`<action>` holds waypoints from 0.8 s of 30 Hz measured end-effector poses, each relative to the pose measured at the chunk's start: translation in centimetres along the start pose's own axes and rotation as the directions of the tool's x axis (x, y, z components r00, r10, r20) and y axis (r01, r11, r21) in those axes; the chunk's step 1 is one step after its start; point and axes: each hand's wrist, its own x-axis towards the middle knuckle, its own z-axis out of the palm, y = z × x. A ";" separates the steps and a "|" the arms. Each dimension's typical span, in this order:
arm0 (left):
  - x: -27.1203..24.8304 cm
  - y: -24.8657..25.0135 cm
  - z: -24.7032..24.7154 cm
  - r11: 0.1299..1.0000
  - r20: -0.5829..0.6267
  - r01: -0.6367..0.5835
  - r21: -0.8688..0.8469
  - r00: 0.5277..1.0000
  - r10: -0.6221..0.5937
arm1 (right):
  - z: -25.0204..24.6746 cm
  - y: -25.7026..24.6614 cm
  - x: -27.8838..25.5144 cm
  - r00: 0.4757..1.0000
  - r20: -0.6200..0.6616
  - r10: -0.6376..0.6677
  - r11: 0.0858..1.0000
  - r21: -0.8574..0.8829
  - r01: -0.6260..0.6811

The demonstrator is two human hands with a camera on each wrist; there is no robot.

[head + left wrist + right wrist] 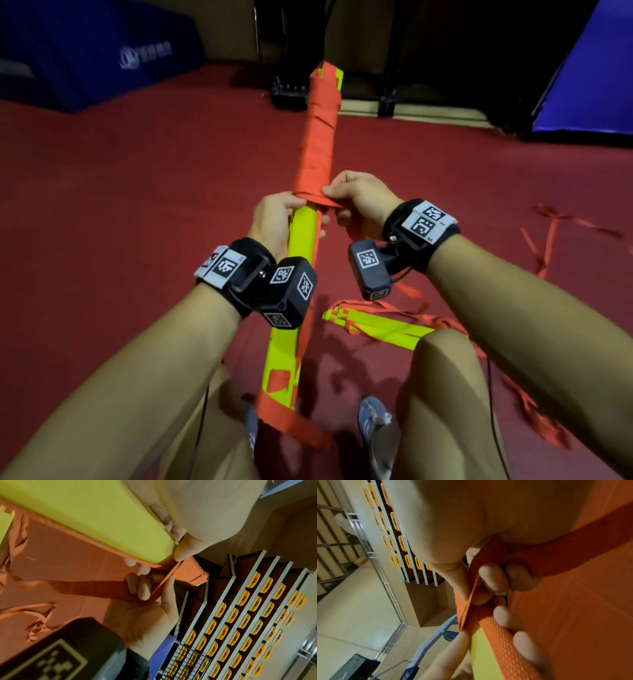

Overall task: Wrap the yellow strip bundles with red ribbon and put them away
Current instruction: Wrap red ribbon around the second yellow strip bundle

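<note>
A long yellow strip bundle points away from me, its far half wound in red ribbon. My left hand grips the bundle at the edge of the wrapping, thumb on top. My right hand pinches the ribbon right beside it, with the strand pulled taut between thumb and fingers. The loose ribbon tail trails down to the floor. The bundle's near end rests between my legs with ribbon around it. A second yellow bundle lies on the floor under my right forearm.
Red carpet covers the floor. Loose red ribbon strands lie scattered at the right. Blue mats stand at the back left and back right. Black equipment bases sit beyond the bundle's far tip.
</note>
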 end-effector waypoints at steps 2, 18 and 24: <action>-0.9 0.9 0.8 1.000 0.020 0.006 -0.013 1.000 -0.006 | -0.2 -1.4 -0.7 0.999 -0.017 -0.042 0.997 -0.067 0.041; -6.8 4.8 4.1 0.997 0.098 -0.049 -0.062 0.994 0.055 | 0.4 -6.1 -6.6 0.976 0.210 -0.054 0.990 0.142 0.024; -9.2 5.2 4.0 0.999 0.207 -0.021 -0.043 0.978 0.030 | 0.4 -6.6 -8.3 0.979 0.185 -0.081 0.985 0.162 0.051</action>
